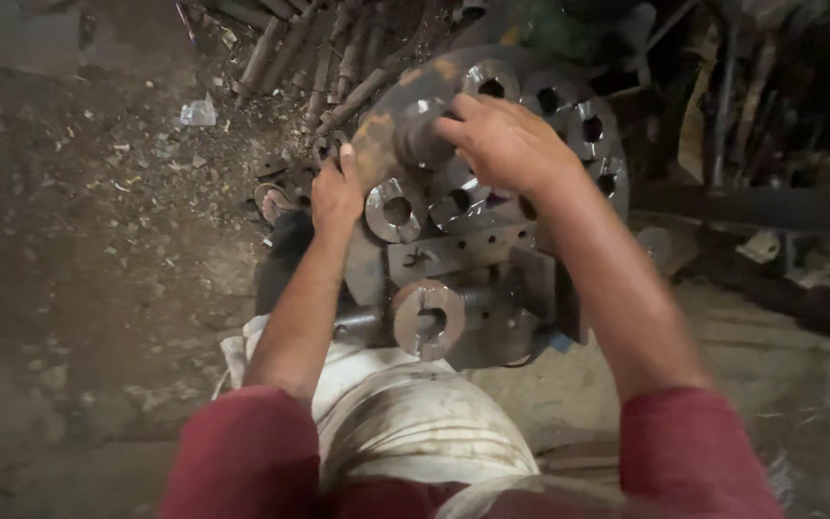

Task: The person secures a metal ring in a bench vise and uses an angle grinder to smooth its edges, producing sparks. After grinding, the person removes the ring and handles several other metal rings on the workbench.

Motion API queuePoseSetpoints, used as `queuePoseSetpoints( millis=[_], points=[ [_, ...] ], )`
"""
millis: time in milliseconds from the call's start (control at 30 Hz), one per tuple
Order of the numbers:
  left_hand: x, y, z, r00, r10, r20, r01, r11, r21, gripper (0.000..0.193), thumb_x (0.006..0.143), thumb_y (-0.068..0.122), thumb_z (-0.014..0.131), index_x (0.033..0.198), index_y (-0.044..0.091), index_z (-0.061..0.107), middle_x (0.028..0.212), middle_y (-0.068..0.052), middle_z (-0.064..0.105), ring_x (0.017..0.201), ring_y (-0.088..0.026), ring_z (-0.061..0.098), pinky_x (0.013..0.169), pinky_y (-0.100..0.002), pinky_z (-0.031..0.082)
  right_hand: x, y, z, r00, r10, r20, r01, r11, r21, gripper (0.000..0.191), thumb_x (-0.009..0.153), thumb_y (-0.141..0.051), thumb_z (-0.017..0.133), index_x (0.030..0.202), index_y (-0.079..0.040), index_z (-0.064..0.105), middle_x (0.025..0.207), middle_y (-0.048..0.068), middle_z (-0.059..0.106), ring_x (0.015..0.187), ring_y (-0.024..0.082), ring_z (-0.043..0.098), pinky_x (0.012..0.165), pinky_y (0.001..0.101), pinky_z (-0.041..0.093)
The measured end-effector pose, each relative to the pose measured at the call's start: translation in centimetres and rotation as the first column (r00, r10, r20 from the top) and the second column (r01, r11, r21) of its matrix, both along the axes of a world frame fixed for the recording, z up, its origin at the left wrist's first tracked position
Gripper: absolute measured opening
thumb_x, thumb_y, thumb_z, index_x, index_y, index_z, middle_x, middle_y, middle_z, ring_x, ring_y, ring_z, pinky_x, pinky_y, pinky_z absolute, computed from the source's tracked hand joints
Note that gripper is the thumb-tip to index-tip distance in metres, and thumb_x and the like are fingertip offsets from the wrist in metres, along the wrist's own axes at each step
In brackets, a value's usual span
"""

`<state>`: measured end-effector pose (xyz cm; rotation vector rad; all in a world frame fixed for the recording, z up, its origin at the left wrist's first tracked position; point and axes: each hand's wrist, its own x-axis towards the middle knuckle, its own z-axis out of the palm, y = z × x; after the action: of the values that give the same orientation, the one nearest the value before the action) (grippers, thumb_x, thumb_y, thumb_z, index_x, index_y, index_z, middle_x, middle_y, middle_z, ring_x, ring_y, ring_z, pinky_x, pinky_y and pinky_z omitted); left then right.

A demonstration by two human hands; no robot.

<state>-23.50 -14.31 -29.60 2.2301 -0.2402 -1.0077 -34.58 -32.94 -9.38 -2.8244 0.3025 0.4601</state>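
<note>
A large round steel disc with several ring-shaped bosses and holes stands tilted in front of me on a metal bracket. My left hand grips the disc's rusty left edge. My right hand lies over the middle of the disc, fingers curled around its raised central hub. Below the disc a slotted steel ring sits on a shaft. Both forearms reach out of red sleeves.
A pile of rusty rods and shafts lies at the top left behind the disc. Dirt floor with scraps spreads to the left. Dark metal bars and clutter fill the right. My knee in stained white cloth is below.
</note>
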Motion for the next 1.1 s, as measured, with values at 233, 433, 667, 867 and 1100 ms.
queuePoseSetpoints(
  millis=[233,433,667,867,1100],
  points=[
    [0.3,0.0,0.1,0.999,0.030,-0.039,-0.030,1.000,0.005,0.074,0.095,0.065,0.033,0.136,0.010,0.059,0.123,-0.031,0.064,0.118,-0.049,0.058,0.100,-0.057,0.044,-2.7,-1.3,-4.8,0.859,-0.387,0.335,0.295,0.909,0.295,0.090,0.068,-0.013,0.094,0.145,-0.002,0.050,0.133,0.021,0.061,0.123,0.038,0.057,0.103,0.0435,0.046],
    [0.5,0.1,0.0,0.996,0.017,-0.084,-0.012,0.998,0.059,0.075,0.099,0.066,0.034,0.136,0.006,0.059,0.125,-0.031,0.064,0.122,-0.048,0.059,0.103,-0.056,0.044,-3.2,1.8,-11.9,0.579,-0.782,0.228,0.498,0.561,0.661,0.077,0.072,-0.008,0.095,0.139,-0.001,0.057,0.128,0.011,0.070,0.119,0.019,0.066,0.105,0.0334,0.054],
    [0.5,0.2,-0.1,0.997,0.033,-0.067,-0.034,0.999,-0.007,0.072,0.098,0.064,0.037,0.142,0.009,0.056,0.126,-0.030,0.064,0.123,-0.048,0.057,0.104,-0.054,0.044,-1.9,0.3,-13.4,0.574,-0.698,0.429,0.434,0.703,0.563,0.070,0.072,-0.009,0.096,0.131,0.000,0.061,0.121,0.013,0.072,0.112,0.021,0.071,0.100,0.0350,0.056],
    [0.5,0.0,-0.2,0.996,0.040,-0.075,-0.038,0.999,0.030,0.074,0.097,0.064,0.037,0.144,0.009,0.052,0.126,-0.031,0.063,0.122,-0.048,0.057,0.103,-0.055,0.044,2.8,-2.2,-13.0,0.596,-0.635,0.491,0.536,0.770,0.346,0.060,0.068,-0.015,0.101,0.117,-0.005,0.068,0.109,0.012,0.075,0.102,0.026,0.072,0.092,0.0372,0.057],
    [0.6,-0.1,-0.5,0.998,0.012,-0.065,-0.011,1.000,0.022,0.075,0.099,0.065,0.037,0.138,0.004,0.057,0.126,-0.033,0.063,0.123,-0.048,0.058,0.104,-0.055,0.044,4.1,-4.0,-11.6,0.504,-0.734,0.456,0.373,0.661,0.651,0.060,0.074,-0.006,0.094,0.125,-0.001,0.063,0.113,0.011,0.074,0.102,0.023,0.072,0.092,0.0360,0.060]
  ],
)
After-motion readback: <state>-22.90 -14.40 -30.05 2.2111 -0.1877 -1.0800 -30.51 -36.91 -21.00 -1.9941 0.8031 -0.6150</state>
